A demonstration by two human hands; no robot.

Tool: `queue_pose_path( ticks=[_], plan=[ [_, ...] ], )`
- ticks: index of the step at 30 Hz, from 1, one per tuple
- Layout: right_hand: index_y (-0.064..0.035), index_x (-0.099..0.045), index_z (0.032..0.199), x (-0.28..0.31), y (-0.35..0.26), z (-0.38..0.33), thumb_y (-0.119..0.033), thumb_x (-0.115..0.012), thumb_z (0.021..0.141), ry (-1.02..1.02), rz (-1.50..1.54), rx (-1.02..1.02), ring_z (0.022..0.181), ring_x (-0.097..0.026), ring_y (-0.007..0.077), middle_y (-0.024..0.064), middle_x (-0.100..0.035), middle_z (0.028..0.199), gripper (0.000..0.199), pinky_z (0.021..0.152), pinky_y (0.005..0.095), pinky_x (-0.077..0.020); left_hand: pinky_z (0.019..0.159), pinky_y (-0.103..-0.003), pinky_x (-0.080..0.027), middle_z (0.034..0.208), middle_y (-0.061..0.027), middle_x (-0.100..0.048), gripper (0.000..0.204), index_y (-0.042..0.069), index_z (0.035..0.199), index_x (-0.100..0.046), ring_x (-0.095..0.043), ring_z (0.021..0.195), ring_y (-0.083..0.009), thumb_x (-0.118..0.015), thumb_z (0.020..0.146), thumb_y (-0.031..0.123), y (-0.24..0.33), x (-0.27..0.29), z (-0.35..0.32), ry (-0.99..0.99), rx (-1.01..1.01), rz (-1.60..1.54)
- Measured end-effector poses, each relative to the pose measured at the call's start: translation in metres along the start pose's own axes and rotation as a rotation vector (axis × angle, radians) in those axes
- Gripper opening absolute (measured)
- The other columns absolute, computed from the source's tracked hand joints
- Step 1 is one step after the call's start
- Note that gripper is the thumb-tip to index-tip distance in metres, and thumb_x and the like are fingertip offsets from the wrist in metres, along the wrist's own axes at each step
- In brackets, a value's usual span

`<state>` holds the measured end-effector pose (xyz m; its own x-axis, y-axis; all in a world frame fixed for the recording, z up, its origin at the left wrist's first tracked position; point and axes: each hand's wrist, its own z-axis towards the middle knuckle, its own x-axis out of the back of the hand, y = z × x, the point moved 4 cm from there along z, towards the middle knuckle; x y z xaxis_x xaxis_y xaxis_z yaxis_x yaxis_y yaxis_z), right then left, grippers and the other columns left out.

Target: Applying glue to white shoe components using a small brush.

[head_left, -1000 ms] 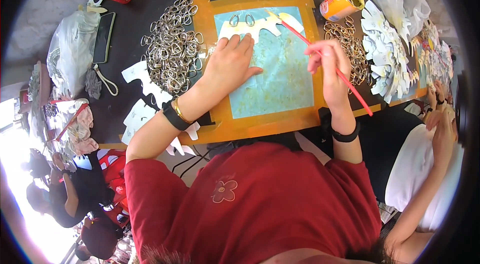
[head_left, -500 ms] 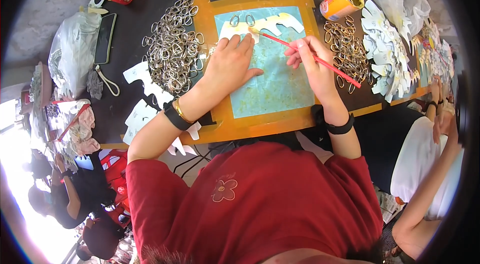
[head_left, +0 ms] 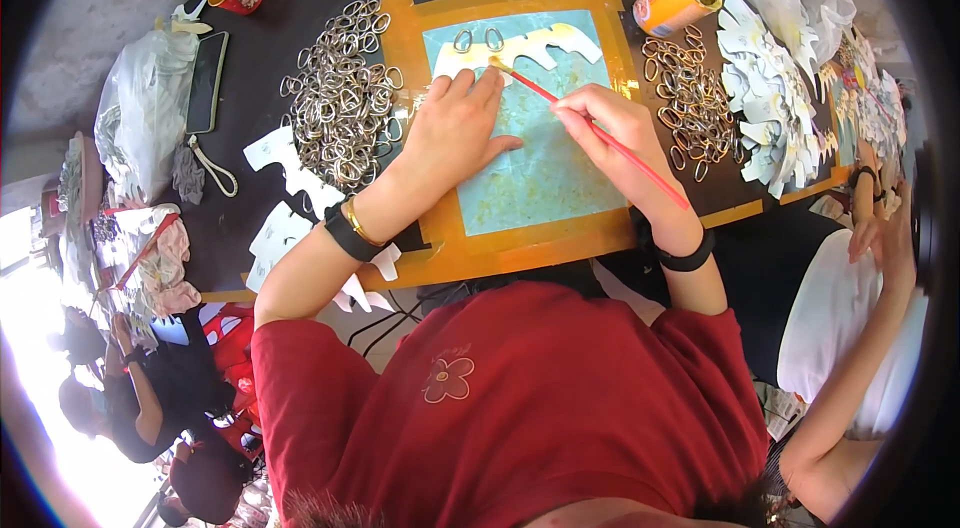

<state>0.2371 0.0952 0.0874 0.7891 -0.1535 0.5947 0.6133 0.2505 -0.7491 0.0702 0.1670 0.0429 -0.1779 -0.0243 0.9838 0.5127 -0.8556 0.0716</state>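
The right hand, right of centre in the frame, has thumb and fingers pinched around a red-handled brush. The left hand, centre-left, lies flat and grips nothing, its fingertips on or at the near edge of a white cut-out. The hands are apart. That cut-out sits at upper centre, on a blue sheet edged with orange tape.

For clean brushing, I'd judge, keep the left fingers planted, the bristles low and the strokes light, clear of the two metal rings on the cut-out (they look easy to nudge).

The brush's long axis runs from lower right to upper left, bristles leading up-left onto the cut-out. The cut-out's own length runs roughly left to right, its notched edge facing down-frame.

Farther out, ring piles flank the sheet, left and right; an orange can stands upper right.
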Motion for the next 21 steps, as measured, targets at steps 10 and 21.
queue_pose_path(
  ticks=[10, 21],
  plan=[
    [0.0018, -0.066, 0.092, 0.019, 0.002, 0.01, -0.012, -0.064, 0.091, -0.033, 0.07, -0.117, 0.063, -0.06, 0.0147, 0.0106, -0.064, 0.075, 0.014, 0.059, 0.0288, -0.0454, 0.085, -0.037, -0.044, 0.127, -0.0098, -0.059, 0.071, -0.003, 0.123, -0.058, -0.055, 0.104, -0.0241, -0.071, 0.076, 0.049, 0.001, -0.001, -0.002, 0.048, -0.013, 0.007],
    [0.0014, -0.066, 0.092, 0.03, 0.007, 0.016, -0.011, -0.062, 0.092, -0.034, -0.028, -0.162, 0.065, -0.06, 0.0143, 0.0083, -0.064, 0.075, 0.013, 0.06, 0.0277, -0.046, 0.085, -0.038, -0.044, 0.127, -0.0113, -0.059, 0.072, -0.003, 0.122, -0.058, -0.055, 0.105, -0.0254, -0.073, 0.074, 0.049, -0.004, 0.0, -0.003, 0.047, -0.011, -0.047]
  ],
)
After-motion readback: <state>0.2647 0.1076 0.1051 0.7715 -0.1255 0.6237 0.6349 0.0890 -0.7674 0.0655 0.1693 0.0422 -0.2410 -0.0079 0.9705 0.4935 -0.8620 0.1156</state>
